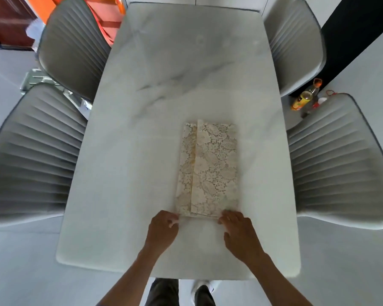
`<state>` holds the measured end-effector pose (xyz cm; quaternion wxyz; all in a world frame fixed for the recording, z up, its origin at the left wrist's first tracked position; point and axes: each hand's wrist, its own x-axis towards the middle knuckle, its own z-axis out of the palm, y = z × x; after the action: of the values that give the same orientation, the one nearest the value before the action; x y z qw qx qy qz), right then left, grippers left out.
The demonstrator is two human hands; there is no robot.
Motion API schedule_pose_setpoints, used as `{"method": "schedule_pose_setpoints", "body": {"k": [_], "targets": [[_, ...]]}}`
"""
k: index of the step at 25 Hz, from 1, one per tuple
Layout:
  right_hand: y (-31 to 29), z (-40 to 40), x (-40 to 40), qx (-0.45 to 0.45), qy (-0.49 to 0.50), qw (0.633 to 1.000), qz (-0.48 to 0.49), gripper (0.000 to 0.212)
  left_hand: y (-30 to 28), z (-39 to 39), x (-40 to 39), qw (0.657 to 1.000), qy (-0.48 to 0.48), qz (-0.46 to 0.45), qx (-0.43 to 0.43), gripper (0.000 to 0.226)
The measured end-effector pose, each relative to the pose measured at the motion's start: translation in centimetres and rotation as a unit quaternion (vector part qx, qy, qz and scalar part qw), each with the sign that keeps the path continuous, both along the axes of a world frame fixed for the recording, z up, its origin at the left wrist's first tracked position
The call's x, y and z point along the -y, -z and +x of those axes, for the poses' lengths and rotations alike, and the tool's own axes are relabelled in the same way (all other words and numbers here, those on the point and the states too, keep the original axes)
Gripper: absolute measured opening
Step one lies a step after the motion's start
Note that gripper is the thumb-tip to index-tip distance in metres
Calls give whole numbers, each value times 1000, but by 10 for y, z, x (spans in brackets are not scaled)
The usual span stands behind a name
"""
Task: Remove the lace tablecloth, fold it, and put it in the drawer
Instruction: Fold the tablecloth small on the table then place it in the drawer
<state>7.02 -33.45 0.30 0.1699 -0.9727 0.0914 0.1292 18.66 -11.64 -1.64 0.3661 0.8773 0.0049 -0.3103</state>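
A: Item one?
B: Lace tablecloth [208, 168], cream, floral openwork, folded to a long narrow rectangle; lies flat on the marble table [175, 74], near half, lengthwise.

A: Hands?
B: Left hand [161, 230] at the cloth's near left corner, fingers curled, tips touching the edge; whether it pinches the lace, cannot tell. Right hand [239, 233] at the near right corner, fingers spread loosely, tips on the edge, not closed round it.

A: Surroundings?
B: Four grey ribbed chairs, two per side. Bottle [305, 96] on the floor, far right.
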Motion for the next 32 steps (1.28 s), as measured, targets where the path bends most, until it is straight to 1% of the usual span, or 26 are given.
{"method": "schedule_pose_setpoints", "body": {"k": [2,4,6,7,9,10,12,14,15,16,17,18,19,20,21,22,23,24,25,26,27,28,29,30,31,32], "targets": [[4,15,10,2,69,997,26,46,5,10,3,999,-51,19,-4,11],[5,41,26,7,164,985,45,55,6,23,15,995,-100,-5,-15,18],[11,64,37,-37,218,973,65,69,8,33,28,992,-112,-26,-46,24],[17,69,38,-76,194,977,56,76,10,35,32,994,-98,-21,-49,23],[31,64,30,-142,99,985,20,86,16,37,30,997,-63,1,-36,18],[37,58,26,-152,70,986,8,87,19,38,29,998,-50,10,-31,15],[42,53,24,-153,53,987,-12,87,20,36,26,999,-25,23,-27,10],[40,50,28,-157,58,986,-3,85,17,32,26,999,0,36,-33,8],[37,50,29,-149,61,987,10,80,16,32,27,998,16,50,-45,9],[36,50,29,-122,74,989,33,69,16,34,27,995,36,72,-66,10],[35,51,29,-81,104,988,75,52,14,36,27,990,52,95,-93,12],[32,54,31,-44,157,978,129,35,10,40,28,986,52,115,-112,14],[30,60,35,-18,230,956,182,24,7,45,31,986,37,127,-97,19],[30,67,41,-5,305,926,223,23,4,50,36,990,21,129,-46,23],[31,75,48,-6,366,897,249,26,2,55,42,992,28,120,37,27],[32,81,55,-21,393,885,250,28,0,59,51,984,75,101,129,31],[34,86,60,-35,393,888,238,25,-1,64,61,962,152,87,210,39],[35,90,62,-32,380,900,212,20,1,71,69,930,242,85,263,47],[35,93,64,-12,352,919,177,18,3,80,75,897,323,97,285,55],[35,95,66,23,295,947,124,23,7,90,76,870,385,119,283,63],[38,96,70,62,205,975,61,37,13,99,72,854,425,139,266,69],[44,96,79,86,91,992,2,55,22,106,64,846,449,151,244,74],[50,96,90,86,-28,995,-39,70,30,110,54,840,470,149,227,77],[55,96,103,66,-132,987,-59,77,37,111,43,832,490,137,223,78],[57,95,114,29,-202,977,-60,80,43,111,34,824,505,121,225,80],[59,93,124,-6,-241,969,-54,79,47,111,26,821,514,104,224,83]]}}
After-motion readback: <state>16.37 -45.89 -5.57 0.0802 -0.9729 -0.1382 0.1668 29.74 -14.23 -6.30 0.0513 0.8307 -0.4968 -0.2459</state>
